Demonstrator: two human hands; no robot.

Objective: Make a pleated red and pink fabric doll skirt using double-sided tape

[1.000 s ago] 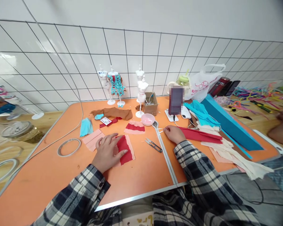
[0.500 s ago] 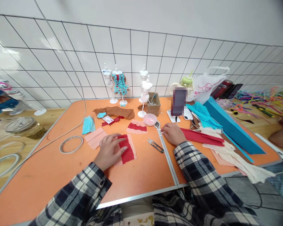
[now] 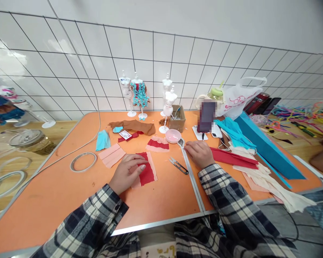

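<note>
My left hand [image 3: 127, 173] lies over the left part of a red fabric piece with pink edging [image 3: 148, 173]; its fingers are stretched and the thumb stands apart. Part of the cloth is hidden beneath it. On the right, my right hand [image 3: 199, 154] rests on the table beside the metal strip, fingers curled together; what is at its fingertips I cannot make out. Between the hands lie thread snips [image 3: 179, 166]. Beyond them are a pink bowl [image 3: 173, 136] and a smaller red and pink piece [image 3: 158, 144]. A pink cloth [image 3: 112, 155] lies left of my left hand.
Small white mannequins [image 3: 169, 104] stand at the back by a cardboard box [image 3: 178, 120]. A phone [image 3: 206, 116] stands on a holder. Fabric strips [image 3: 234, 157] cover the right side. A tape roll [image 3: 83, 162] and a hanging cable [image 3: 99, 118] are at left.
The view has shifted slightly. My right fingers have closed in towards the table, and the white bits seen at them before no longer show. My left hand stays over the red cloth.
</note>
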